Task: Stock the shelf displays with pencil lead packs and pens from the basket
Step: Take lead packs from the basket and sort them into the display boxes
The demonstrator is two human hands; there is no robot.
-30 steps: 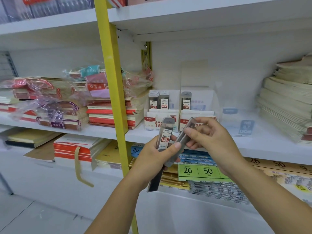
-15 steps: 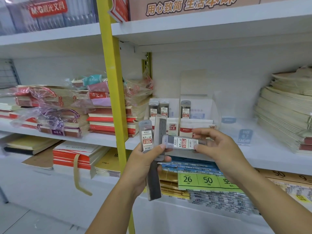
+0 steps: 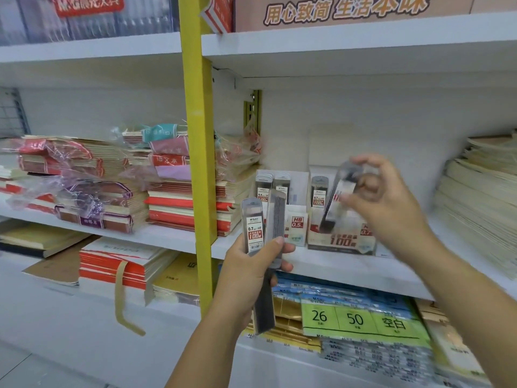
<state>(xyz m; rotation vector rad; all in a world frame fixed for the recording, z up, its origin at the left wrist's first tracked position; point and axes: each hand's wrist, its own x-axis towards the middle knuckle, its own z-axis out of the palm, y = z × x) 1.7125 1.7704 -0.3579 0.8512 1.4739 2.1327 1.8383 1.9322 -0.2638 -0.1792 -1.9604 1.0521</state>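
My left hand [image 3: 251,271] grips a fanned bunch of grey pencil lead packs [image 3: 254,224] upright in front of the shelf. My right hand [image 3: 383,203] pinches a single lead pack [image 3: 340,197], blurred and tilted, just above the right display box [image 3: 342,239] marked 0.7. That box holds one upright pack [image 3: 319,191]. The left display box [image 3: 296,224], marked HB 0.5, holds a few packs [image 3: 272,183]. No basket or pens are in view.
A yellow upright post [image 3: 200,152] stands left of the boxes. Wrapped notebook stacks [image 3: 92,189] fill the shelf's left side, a cream paper stack [image 3: 481,208] its far right. Below lie blue packets with a green label [image 3: 361,319]. The white shelf board [image 3: 349,266] runs under the boxes.
My right hand has lifted the single pack away from the left hand's bunch, up and right to the 0.7 box. The camera moved closer and tilted upward.
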